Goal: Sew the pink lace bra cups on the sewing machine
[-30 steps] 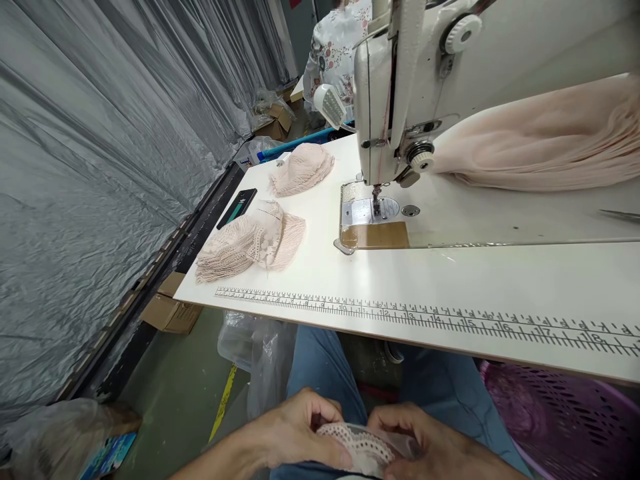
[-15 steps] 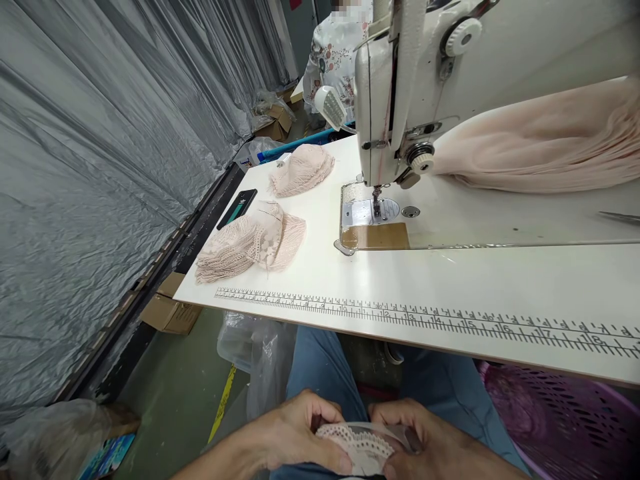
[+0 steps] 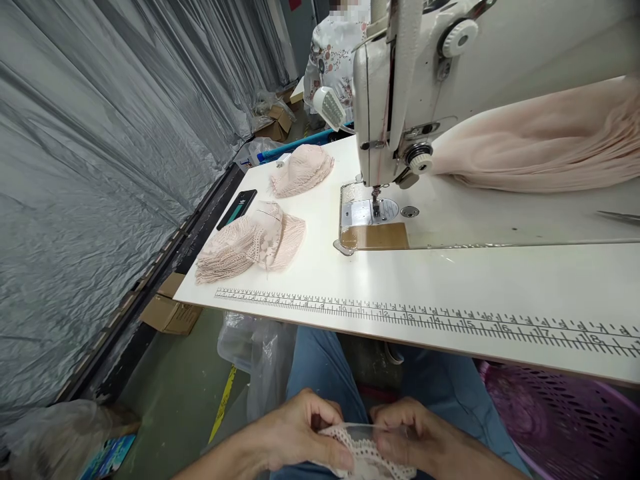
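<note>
Over my lap, below the table edge, a piece of pale lace fabric (image 3: 367,455) with a scalloped, holed border is stretched between both hands. My left hand (image 3: 313,433) pinches its left side between thumb and fingers. On the other side, my right hand (image 3: 413,433) grips the lace with its fingers curled and thumb pressed down. A thin sheer layer spans the gap between the hands. The lower part of the fabric runs out of view at the bottom.
A white sewing machine (image 3: 373,120) stands on the white table (image 3: 480,273), with a ruler printed along its front. Pale pink lace stacks (image 3: 235,250), a dark phone-like item (image 3: 237,209), pink fabric (image 3: 545,143) and scissors tips (image 3: 620,217) lie there. A purple basket (image 3: 575,413) stands right. A person (image 3: 335,60) sits beyond.
The lace between my hands has shifted and spread, with more of its holed border showing toward the right. My right fingers have moved slightly on it. The table items stay put.
</note>
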`<action>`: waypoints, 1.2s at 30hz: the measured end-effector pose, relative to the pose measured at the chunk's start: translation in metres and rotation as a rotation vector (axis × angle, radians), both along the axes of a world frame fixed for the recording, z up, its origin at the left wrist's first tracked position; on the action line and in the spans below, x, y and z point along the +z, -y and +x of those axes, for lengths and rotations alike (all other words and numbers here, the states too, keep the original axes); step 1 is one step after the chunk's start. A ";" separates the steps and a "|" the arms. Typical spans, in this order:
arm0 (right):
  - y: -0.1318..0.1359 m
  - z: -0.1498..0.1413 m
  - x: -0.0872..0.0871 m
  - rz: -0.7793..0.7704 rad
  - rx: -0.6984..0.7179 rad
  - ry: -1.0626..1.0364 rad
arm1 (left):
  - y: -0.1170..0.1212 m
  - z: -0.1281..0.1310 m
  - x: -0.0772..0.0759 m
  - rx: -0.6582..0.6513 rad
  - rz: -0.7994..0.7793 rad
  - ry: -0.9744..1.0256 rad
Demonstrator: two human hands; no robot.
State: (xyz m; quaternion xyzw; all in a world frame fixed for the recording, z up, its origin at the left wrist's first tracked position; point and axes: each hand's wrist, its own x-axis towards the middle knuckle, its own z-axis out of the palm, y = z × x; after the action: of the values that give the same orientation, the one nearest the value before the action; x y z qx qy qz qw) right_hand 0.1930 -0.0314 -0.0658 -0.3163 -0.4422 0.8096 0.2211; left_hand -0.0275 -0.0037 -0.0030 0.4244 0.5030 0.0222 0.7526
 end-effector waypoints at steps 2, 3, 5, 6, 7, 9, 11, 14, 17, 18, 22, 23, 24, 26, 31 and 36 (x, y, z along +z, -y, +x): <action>-0.001 -0.002 0.000 0.022 -0.018 -0.012 | 0.000 0.001 0.001 0.000 0.001 -0.024; -0.001 -0.003 0.001 0.030 -0.026 -0.018 | -0.001 0.002 0.002 -0.003 -0.002 -0.037; -0.002 -0.004 0.002 0.041 -0.036 -0.029 | -0.001 0.003 0.003 -0.006 -0.013 -0.052; -0.003 -0.004 0.003 0.045 -0.039 -0.034 | -0.001 0.003 0.004 -0.005 -0.019 -0.056; -0.003 -0.005 0.004 0.051 -0.044 -0.036 | -0.001 0.004 0.004 -0.005 -0.022 -0.061; -0.004 -0.006 0.005 0.066 -0.061 -0.034 | -0.002 0.004 0.004 -0.003 -0.022 -0.063; -0.004 -0.006 0.006 0.081 -0.073 -0.034 | -0.002 0.004 0.004 0.001 -0.025 -0.059; -0.004 -0.007 0.006 0.087 -0.080 -0.040 | -0.002 0.005 0.003 0.011 -0.027 -0.057; -0.004 -0.006 0.007 0.095 -0.095 -0.035 | -0.002 0.004 0.002 0.023 -0.028 -0.062; -0.004 -0.005 0.007 0.098 -0.097 -0.031 | -0.002 0.004 0.001 0.030 -0.034 -0.064; -0.003 -0.004 0.001 0.096 -0.085 -0.021 | -0.002 0.004 0.003 0.044 -0.026 -0.073; -0.002 -0.004 0.000 0.092 -0.082 -0.014 | -0.003 0.005 0.003 0.044 -0.016 -0.072; -0.002 -0.004 -0.002 0.088 -0.079 -0.007 | -0.003 0.005 0.004 0.046 -0.007 -0.068; -0.001 -0.004 -0.004 0.082 -0.074 0.004 | -0.003 0.005 0.005 0.052 0.003 -0.061; -0.002 -0.003 -0.002 0.041 -0.028 -0.022 | -0.002 0.004 0.004 0.011 0.029 -0.071; 0.000 -0.004 -0.002 -0.003 0.045 0.011 | -0.002 0.002 0.002 -0.011 0.052 -0.069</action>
State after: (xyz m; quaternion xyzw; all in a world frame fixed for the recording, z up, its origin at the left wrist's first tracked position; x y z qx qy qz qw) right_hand 0.1888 -0.0318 -0.0682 -0.3110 -0.4494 0.8133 0.1998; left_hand -0.0253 -0.0021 -0.0005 0.4473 0.5254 0.0164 0.7236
